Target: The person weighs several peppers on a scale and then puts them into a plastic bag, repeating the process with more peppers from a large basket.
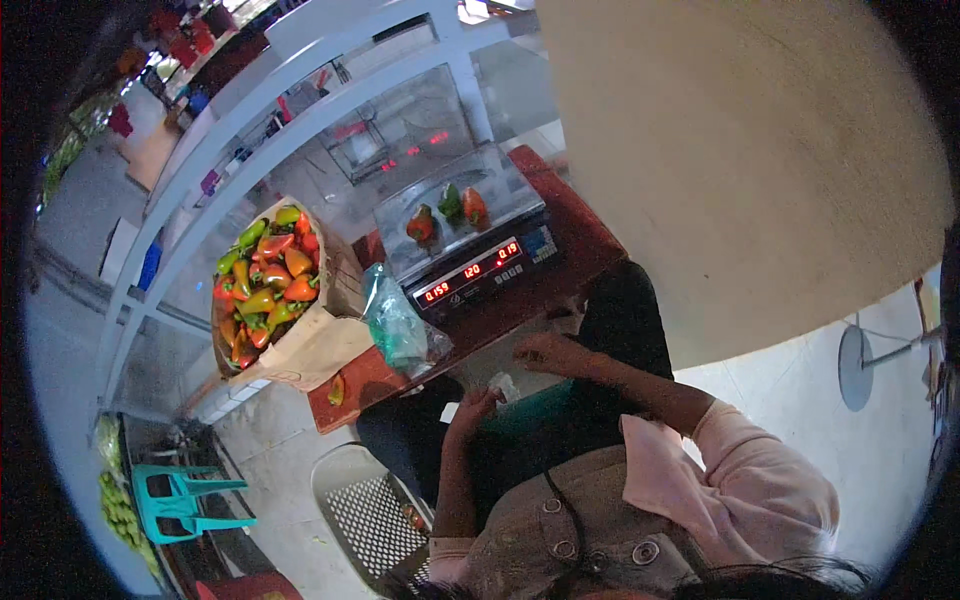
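Note:
My left hand (480, 407) is over my lap, its fingers closed on a crumpled clear plastic bag (506, 387). Just right of it, my right hand (543, 352) has its fingers curled; what they hold, if anything, is hidden in shadow. Ahead of both hands stands a digital scale (470, 278) with a lit red display. On its metal plate lie two reddish peppers, one (422, 223) at the left and one (474, 206) at the right, with a green pepper (450, 202) between them. A green-tinted plastic bag (392, 325) rests beside the scale, nearer the left.
Left of the scale, a brown paper sack (330, 345) brims with red, orange and green peppers. One loose pepper (337, 389) lies on the red bench (325, 412). A perforated basket (335, 470) and a turquoise stool (185, 500) stand below left. A glass case (215, 225) borders the far side.

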### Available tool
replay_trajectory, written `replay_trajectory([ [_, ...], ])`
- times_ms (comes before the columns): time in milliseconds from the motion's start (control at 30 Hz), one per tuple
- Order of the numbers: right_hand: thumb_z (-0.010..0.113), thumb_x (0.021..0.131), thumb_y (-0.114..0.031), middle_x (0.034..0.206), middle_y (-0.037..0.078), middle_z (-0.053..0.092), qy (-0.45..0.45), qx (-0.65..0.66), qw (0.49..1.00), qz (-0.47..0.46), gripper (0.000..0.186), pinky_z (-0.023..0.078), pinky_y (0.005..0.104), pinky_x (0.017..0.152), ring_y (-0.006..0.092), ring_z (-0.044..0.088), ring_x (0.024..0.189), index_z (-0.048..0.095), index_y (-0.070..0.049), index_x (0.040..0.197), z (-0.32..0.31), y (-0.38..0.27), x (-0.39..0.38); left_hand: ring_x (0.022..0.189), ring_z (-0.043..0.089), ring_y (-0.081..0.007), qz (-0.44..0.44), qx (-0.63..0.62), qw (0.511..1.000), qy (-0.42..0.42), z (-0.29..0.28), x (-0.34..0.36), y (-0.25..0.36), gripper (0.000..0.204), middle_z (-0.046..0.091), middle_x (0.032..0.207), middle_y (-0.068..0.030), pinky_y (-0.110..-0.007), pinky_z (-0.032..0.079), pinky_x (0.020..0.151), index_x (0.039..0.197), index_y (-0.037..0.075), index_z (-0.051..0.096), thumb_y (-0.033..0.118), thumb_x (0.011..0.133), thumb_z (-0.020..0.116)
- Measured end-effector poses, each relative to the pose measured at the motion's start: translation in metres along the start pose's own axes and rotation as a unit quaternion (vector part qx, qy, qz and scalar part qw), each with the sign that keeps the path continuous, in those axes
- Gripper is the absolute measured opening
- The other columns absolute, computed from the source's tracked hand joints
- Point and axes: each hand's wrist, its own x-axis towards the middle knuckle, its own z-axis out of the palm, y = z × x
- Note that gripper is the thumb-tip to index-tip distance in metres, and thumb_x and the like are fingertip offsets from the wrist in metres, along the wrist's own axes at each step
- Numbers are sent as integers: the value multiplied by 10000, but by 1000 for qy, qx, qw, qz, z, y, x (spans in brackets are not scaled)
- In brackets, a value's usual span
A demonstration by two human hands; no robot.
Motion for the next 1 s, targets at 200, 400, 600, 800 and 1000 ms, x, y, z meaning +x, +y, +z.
replay_trajectory([
  [200, 498, 719, -180, 892, 138, 488, 344, -73, 936, 20, 251, 369, 370, 755, 307, 465, 856, 490, -41, 928, -68, 24, 100, 564, 383, -109, 59, 19, 998, 0, -8, 5, -21, 336, 422, 585, 9, -251, 314, 524, 732, 53, 541, 380, 749, 465],
  [400, 540, 684, -183, 921, 163, 461, 360, 59, 931, 19, 293, 388, 402, 682, 302, 469, 847, 472, -64, 943, -105, 40, 175, 603, 387, -122, 69, -13, 997, 37, -2, 16, -21, 397, 435, 637, 1, -247, 312, 540, 727, 55, 547, 436, 756, 438],
  [600, 556, 684, -155, 730, 134, 523, 274, -270, 922, 39, 220, 408, 350, 530, 237, 525, 654, 513, -59, 877, -105, 75, 205, 612, 387, -118, 51, -11, 998, -42, -8, 33, -44, 436, 429, 638, -8, -242, 321, 547, 761, 58, 546, 478, 749, 430],
  [800, 541, 720, -100, 757, 108, 546, 368, 63, 922, -98, 184, 423, 251, 579, 140, 528, 658, 526, -27, 888, -126, -17, 257, 600, 414, -131, 113, -42, 992, -41, 1, 33, -34, 423, 465, 660, -25, -270, 356, 544, 768, 54, 554, 454, 766, 415],
  [1000, 578, 680, -158, 765, 110, 567, 265, 31, 952, -148, 253, 440, 313, 596, 213, 561, 721, 525, -59, 908, -99, -126, 333, 675, 480, -162, 141, -42, 989, -27, -2, 21, -3, 376, 527, 733, -63, -289, 391, 620, 824, 51, 544, 403, 783, 420],
])
